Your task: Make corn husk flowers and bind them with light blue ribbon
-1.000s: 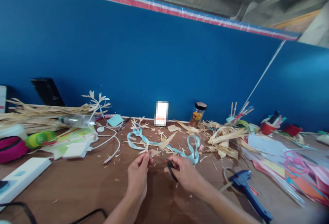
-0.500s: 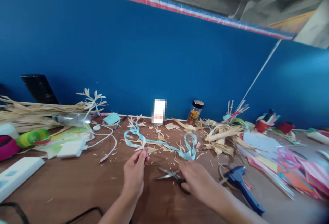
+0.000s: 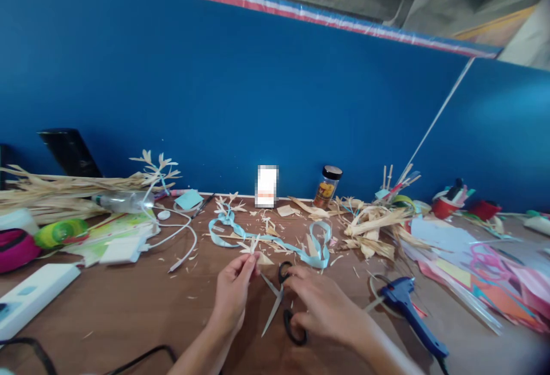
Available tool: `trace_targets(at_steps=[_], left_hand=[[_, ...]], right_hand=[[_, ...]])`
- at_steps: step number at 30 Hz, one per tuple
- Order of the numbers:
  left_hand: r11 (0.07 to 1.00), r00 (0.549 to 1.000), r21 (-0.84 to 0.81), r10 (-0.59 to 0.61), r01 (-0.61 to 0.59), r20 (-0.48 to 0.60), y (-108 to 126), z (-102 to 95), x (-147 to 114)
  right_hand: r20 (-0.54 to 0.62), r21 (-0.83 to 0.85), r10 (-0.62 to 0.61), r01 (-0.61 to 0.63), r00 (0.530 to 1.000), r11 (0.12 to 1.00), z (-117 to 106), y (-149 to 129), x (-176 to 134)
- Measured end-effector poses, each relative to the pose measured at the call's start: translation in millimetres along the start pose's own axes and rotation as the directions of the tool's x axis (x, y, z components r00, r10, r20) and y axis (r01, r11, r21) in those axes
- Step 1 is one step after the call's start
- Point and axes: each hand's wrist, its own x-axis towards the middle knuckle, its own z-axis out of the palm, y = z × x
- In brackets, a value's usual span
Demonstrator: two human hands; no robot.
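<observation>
My left hand (image 3: 234, 283) pinches a small pale flower of dried husk strips (image 3: 251, 244) between thumb and fingertips, its petals fanning out above. To the right, my right hand (image 3: 322, 303) has its fingers in the black handles of a pair of scissors (image 3: 275, 300). The blades are spread apart and point left, just below the left hand's fingertips. Behind both hands a light blue ribbon (image 3: 275, 241) lies in loops on the brown table (image 3: 180, 312). Another husk flower (image 3: 230, 204) rests at the ribbon's left end.
On the right lie a blue glue gun (image 3: 408, 306), husk pieces (image 3: 373, 226) and coloured papers (image 3: 472, 283). A jar with a black lid (image 3: 327, 186) stands by the blue partition (image 3: 275, 94). A power strip (image 3: 38, 295), white cable (image 3: 193, 237) and bottle (image 3: 124, 200) are on the left.
My right hand has spread the scissors wide, with its fingers now in the handles. My left hand has moved slightly right with the husk flower, toward the blades.
</observation>
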Motion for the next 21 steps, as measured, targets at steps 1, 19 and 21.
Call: trace_targets(at_steps=[1, 19, 21], left_hand=[[1.000, 1.000, -0.007, -0.012, 0.012, 0.020, 0.0, 0.4, -1.0], [0.993, 0.968, -0.022, -0.105, 0.113, 0.230, 0.1, 7.1, -11.4], [0.992, 0.972, -0.003, -0.127, 0.130, 0.198, 1.1, 7.1, -10.8]], right_hand=[[-0.053, 0.061, 0.017, -0.014, 0.998, 0.998, 1.5, -0.3, 2.2], [-0.478, 0.602, 0.278, 0.081, 0.833, 0.794, 41.2, -6.5, 49.2], [-0.486, 0.596, 0.295, 0.065, 0.822, 0.800, 42.0, -4.1, 48.8]])
